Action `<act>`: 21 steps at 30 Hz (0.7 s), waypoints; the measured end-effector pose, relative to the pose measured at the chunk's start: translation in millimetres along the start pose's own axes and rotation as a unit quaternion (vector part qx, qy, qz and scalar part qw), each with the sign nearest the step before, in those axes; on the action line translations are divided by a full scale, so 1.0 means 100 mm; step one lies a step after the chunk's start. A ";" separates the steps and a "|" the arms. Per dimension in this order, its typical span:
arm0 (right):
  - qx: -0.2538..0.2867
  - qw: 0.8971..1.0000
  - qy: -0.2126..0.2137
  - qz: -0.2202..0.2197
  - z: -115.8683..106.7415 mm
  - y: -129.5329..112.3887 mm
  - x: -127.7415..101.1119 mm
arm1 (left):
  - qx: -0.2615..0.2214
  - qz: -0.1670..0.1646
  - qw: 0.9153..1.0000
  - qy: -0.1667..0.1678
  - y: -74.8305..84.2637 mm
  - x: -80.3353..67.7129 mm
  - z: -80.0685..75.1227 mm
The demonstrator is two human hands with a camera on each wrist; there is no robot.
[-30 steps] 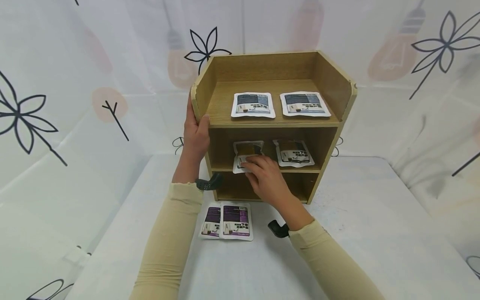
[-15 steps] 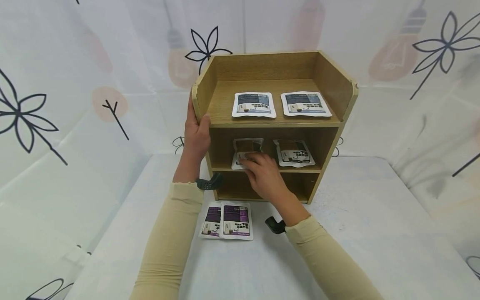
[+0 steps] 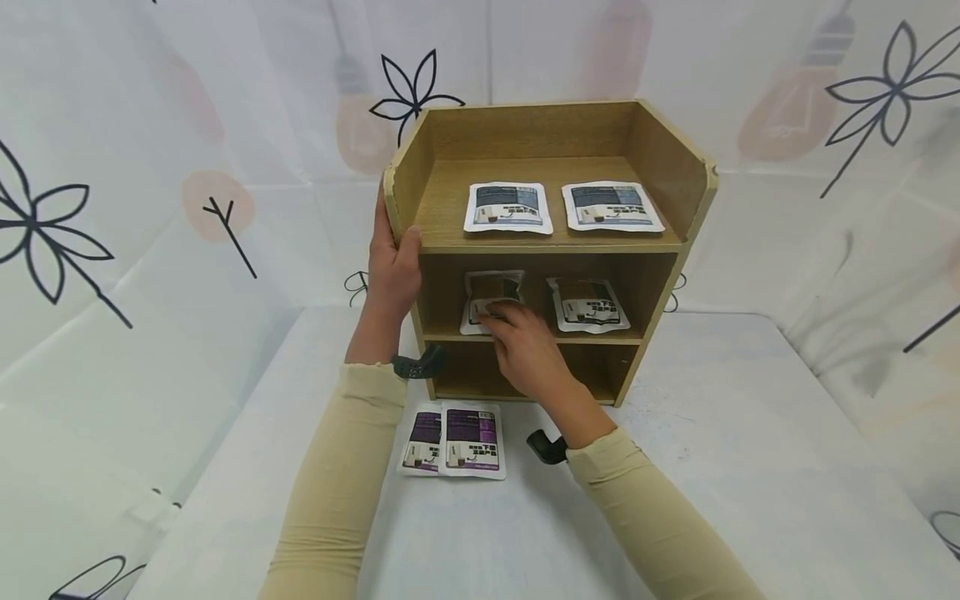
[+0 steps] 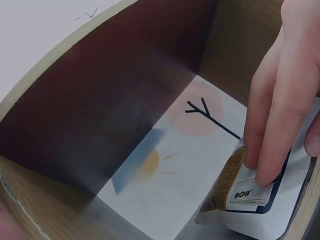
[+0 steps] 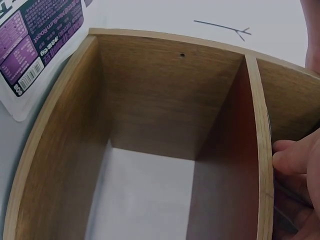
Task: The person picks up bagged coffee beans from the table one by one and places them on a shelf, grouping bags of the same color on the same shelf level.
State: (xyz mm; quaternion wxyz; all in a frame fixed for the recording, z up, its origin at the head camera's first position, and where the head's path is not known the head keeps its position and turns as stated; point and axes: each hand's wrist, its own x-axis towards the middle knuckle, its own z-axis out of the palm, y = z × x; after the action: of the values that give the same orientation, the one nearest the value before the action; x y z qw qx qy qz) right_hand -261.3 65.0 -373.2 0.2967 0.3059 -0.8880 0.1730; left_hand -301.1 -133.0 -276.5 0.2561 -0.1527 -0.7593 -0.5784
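Observation:
My left hand (image 3: 393,279) grips the left side panel of a small wooden shelf (image 3: 532,137), thumb at its front edge. On the middle level lies a white-edged coffee pouch (image 3: 491,287) with a brown label, at the left. The fingers of my right hand (image 3: 534,354) rest on the pouch's front part and cover some of it. In the left wrist view, those fingers (image 4: 272,150) press straight down on the pouch, with the thumb apart at its side. A matching brown coffee pouch (image 3: 588,306) lies to the right on the same level.
Two blue-labelled pouches, a left one (image 3: 508,207) and a right one (image 3: 612,206), lie on the top level. Two overlapping purple pouches (image 3: 471,442) lie on the white table (image 3: 712,467) before the shelf. The bottom compartment (image 5: 145,195) faces the right wrist camera.
My right hand has moved slightly back and left, and the left brown pouch has slid deeper onto the middle level. My left hand has stayed on the side panel.

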 end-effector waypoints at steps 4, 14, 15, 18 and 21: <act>0.000 1.000 0.003 -0.008 0.00 -0.01 0.00 | -0.002 0.003 1.000 0.000 -0.02 0.00 0.00; 0.008 0.999 0.033 -0.040 -0.02 -0.03 -0.08 | -0.009 0.021 1.000 0.002 -0.03 0.01 0.00; 0.013 0.998 0.036 -0.043 -0.03 -0.04 -0.10 | -0.007 0.020 1.000 0.002 -0.03 0.01 0.00; 0.031 0.997 0.043 -0.047 -0.05 -0.07 -0.16 | -0.003 0.017 1.000 0.003 -0.03 0.01 0.01; 0.052 0.996 0.054 -0.055 -0.07 -0.11 -0.21 | -0.002 0.017 1.000 0.003 -0.03 0.01 0.00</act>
State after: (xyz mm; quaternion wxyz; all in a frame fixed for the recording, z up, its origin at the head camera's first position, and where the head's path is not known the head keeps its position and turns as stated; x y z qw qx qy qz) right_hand -237.6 69.4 -379.8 0.3367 0.3596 -0.8423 0.2188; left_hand -304.0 -133.6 -278.2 0.2677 -0.1647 -0.7545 -0.5761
